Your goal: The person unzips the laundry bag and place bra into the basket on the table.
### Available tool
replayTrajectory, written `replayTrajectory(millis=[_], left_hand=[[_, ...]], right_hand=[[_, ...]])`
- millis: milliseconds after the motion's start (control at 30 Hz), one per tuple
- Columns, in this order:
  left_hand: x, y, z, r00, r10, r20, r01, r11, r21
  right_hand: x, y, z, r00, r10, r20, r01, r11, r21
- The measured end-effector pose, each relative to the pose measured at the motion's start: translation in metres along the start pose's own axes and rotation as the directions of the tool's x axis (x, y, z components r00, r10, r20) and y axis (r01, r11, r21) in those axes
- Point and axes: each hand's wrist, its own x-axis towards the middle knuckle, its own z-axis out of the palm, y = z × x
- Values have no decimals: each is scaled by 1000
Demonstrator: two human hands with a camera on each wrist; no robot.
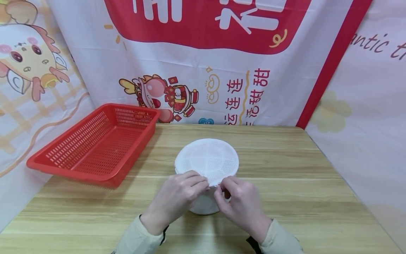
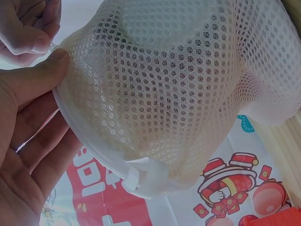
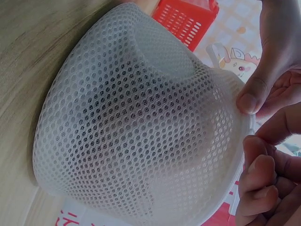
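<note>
A white mesh laundry bag (image 1: 207, 160) stands on the table between both hands, its round top facing up. At the near edge of its top, my left hand (image 1: 182, 192) pinches the rim, thumb on one side in the left wrist view. Just beside it, my right hand (image 1: 241, 203) pinches the same rim with thumb and forefinger; what lies between those fingertips is too small to tell. A white fabric tab (image 2: 146, 176) sits on the bag's edge in the left wrist view. Through the honeycomb side (image 3: 136, 117), a paler round panel shows.
A red plastic basket (image 1: 95, 141) with slotted walls stands at the back left of the wooden table (image 1: 285, 169). Printed cloth (image 1: 196, 60) hangs behind the table and along both sides.
</note>
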Motion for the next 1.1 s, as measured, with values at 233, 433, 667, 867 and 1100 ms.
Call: replayTrajectory(millis=[233,433,667,867,1100], left_hand=[[0,-1,0,1000,-1,2,1,1000,-2],[0,-1,0,1000,-9,8,9,1000,-6],[0,-1,0,1000,0,-1,0,1000,-6],[1,-1,0,1000,2,-2,-2,1000,-13],[1,-1,0,1000,0,-17,-1,1000,-9]], right_hand=[[0,0,-1,1000,8,8,-7,1000,-12],[1,-1,-1,1000,12,8,-12,1000,-11],[0,-1,-1,1000,14,9,-13,1000,-13],[1,-1,-2,1000,11,14,-11,1000,-9],[1,0,-2,1000,3,19,-3,1000,-3]])
